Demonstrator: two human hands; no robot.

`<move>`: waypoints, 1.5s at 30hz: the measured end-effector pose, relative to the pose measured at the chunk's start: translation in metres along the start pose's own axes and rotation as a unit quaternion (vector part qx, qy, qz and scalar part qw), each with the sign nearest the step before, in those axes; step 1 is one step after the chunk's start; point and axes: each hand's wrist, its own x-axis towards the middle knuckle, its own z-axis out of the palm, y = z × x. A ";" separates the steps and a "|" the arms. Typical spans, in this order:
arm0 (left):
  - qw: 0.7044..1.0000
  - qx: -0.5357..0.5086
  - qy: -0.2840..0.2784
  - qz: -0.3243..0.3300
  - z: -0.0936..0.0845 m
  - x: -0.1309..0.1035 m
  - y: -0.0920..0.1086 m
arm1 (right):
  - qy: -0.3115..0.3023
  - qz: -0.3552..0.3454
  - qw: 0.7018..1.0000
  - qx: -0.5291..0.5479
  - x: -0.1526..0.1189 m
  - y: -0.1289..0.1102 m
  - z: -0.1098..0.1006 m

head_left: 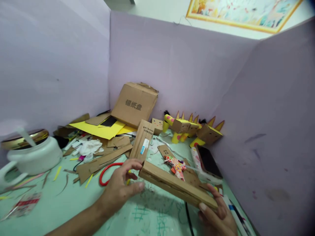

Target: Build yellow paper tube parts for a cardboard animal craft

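A long, narrow cardboard box [174, 183] slants across the front of the table, raised above its surface. My right hand [218, 209] grips its lower right end, thumb on the near side and fingers behind. At the upper left end, my left hand [123, 183] has its fingers apart; the index fingertip is at the box corner, and I cannot tell whether it touches. Just left of that hand lies the red handle of a pair of scissors [103, 173]. Behind the box are a colourful patterned scrap [176, 165] and a flat cardboard piece marked 23 [164, 151].
A large cardboard box [134, 105] leans against the back partition, near yellow paper [98, 129] and cardboard scraps [98, 164]. Yellow-legged cardboard animals [182, 126] stand at back right, above a phone [209, 160]. A white mug [36, 155] stands left. Purple partitions enclose three sides.
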 end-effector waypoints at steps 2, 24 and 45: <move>0.999 -0.014 -0.032 -0.002 0.003 0.001 0.001 | -0.002 0.006 1.000 0.003 0.000 0.002 0.002; 0.970 -0.177 0.033 -0.160 0.011 -0.001 -0.021 | -0.011 0.029 0.999 -0.021 -0.014 -0.008 0.025; 0.956 -0.200 -0.041 -0.210 0.019 -0.002 -0.024 | 0.020 0.036 0.999 -0.012 -0.014 -0.003 0.018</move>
